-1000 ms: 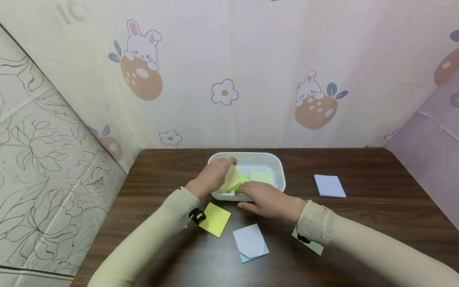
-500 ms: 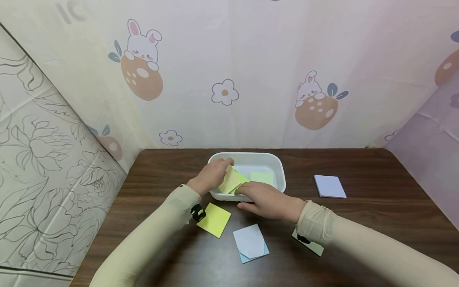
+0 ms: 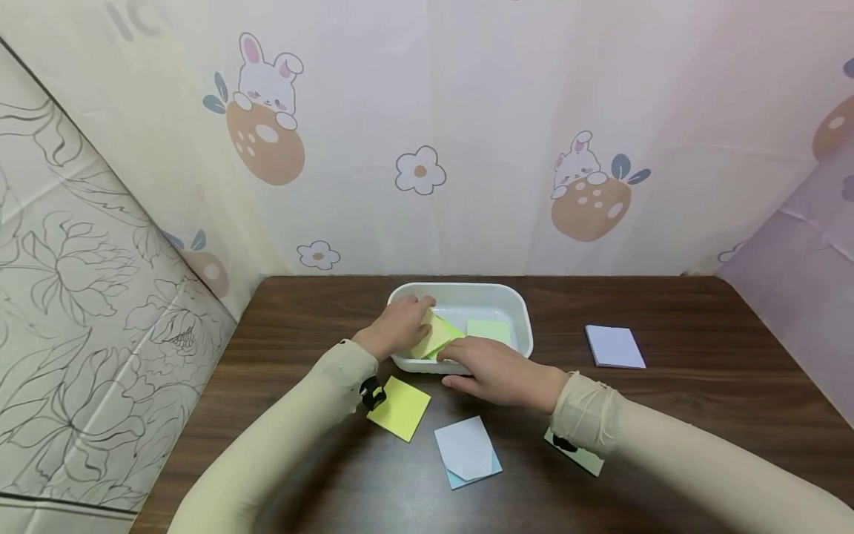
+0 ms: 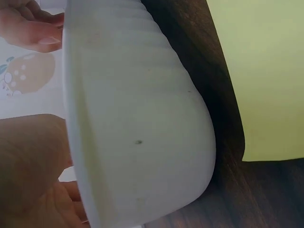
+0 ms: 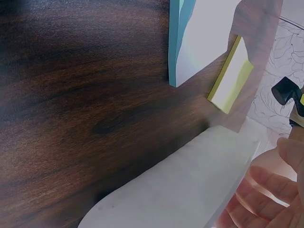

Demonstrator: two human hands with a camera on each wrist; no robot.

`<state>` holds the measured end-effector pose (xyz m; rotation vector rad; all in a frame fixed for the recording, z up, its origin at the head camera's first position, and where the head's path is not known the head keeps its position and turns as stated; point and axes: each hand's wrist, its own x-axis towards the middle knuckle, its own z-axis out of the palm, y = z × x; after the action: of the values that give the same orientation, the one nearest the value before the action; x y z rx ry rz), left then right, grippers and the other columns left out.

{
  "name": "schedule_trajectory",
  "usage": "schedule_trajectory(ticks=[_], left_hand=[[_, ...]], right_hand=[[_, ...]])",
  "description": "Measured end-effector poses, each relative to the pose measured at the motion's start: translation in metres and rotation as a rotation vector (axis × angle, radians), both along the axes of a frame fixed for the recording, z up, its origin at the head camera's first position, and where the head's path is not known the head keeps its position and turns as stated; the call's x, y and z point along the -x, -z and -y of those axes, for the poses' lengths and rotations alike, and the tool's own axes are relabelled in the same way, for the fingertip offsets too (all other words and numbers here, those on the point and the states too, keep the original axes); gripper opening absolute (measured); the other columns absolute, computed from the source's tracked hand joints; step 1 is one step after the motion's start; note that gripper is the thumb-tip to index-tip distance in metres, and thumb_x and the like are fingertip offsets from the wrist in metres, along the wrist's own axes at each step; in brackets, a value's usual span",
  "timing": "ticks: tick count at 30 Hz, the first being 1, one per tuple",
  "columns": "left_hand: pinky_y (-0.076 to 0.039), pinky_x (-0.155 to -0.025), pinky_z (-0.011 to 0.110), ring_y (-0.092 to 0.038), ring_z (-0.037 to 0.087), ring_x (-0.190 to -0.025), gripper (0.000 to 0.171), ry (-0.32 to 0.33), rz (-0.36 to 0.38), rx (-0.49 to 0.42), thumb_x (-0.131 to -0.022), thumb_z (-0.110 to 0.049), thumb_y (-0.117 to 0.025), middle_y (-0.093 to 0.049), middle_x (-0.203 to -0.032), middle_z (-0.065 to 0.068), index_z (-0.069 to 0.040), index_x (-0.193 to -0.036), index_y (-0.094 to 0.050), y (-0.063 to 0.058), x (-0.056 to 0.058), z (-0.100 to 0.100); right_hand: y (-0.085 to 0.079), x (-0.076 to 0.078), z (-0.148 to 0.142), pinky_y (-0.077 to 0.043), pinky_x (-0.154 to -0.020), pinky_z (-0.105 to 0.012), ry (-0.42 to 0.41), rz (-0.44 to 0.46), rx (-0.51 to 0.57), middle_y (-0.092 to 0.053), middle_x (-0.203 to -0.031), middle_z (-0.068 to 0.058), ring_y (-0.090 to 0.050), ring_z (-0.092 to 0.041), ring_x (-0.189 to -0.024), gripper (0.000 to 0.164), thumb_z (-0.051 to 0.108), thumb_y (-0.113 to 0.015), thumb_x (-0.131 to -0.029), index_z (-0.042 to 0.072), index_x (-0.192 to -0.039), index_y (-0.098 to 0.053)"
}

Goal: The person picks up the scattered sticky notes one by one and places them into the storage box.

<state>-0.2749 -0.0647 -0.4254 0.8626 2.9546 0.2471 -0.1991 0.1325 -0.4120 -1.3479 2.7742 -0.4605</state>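
Note:
A white plastic tray (image 3: 519, 315) stands at the back middle of the table. In it, my left hand (image 3: 396, 326) holds a pale yellow sticky note pad (image 3: 435, 335) by its left side, thumb on top; the fingers beneath are hidden. Under that pad, bright lime sticky notes (image 3: 454, 331) show, and a pale green pad (image 3: 487, 330) lies flat to the right. My right hand (image 3: 499, 371) reaches over the tray's front rim with relaxed fingers, their tips near the lime notes, thumb outside. The left wrist view shows mostly the tray's outer wall (image 4: 142, 114).
In front of the tray lie a yellow pad (image 3: 400, 409), a light blue pad with a whitish top sheet (image 3: 467, 449) and a green pad (image 3: 582, 454) partly under the right sleeve. A lavender pad (image 3: 614, 346) lies to the right. Patterned sheets (image 3: 427, 111) stand behind and beside the table.
My left hand has lowered the pale yellow pad from a steep tilt to a flatter pose in the tray, and its thumb now shows on top. The right hand has stayed put.

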Motion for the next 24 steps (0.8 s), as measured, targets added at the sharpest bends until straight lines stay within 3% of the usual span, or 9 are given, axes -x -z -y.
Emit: schedule_trajectory(ticks=[9,24], left_hand=[[-0.044,-0.09,0.037,-0.055,0.021,-0.106,0.048,-0.013,0.046,0.022,-0.094,-0.029,-0.053,-0.057,-0.12,0.01,-0.011,-0.138,-0.045,0.0012,0.0001,-0.0001],[-0.047,-0.083,0.035,-0.056,0.018,-0.101,0.043,0.024,-0.048,-0.015,-0.093,-0.029,-0.053,-0.06,-0.115,0.008,-0.01,-0.132,-0.051,-0.0063,-0.0043,0.0033]], right_hand=[[-0.0006,0.0007,-0.0011,-0.046,-0.087,-0.032,0.005,0.0,-0.004,-0.063,-0.111,0.001,-0.056,-0.01,-0.101,0.037,0.036,-0.054,-0.092,0.01,-0.118,-0.062],[-0.0051,-0.0004,-0.0007,-0.045,-0.089,-0.033,0.01,-0.013,-0.001,-0.063,-0.114,-0.001,-0.056,-0.011,-0.105,0.04,0.037,-0.053,-0.093,0.009,-0.12,-0.061]])
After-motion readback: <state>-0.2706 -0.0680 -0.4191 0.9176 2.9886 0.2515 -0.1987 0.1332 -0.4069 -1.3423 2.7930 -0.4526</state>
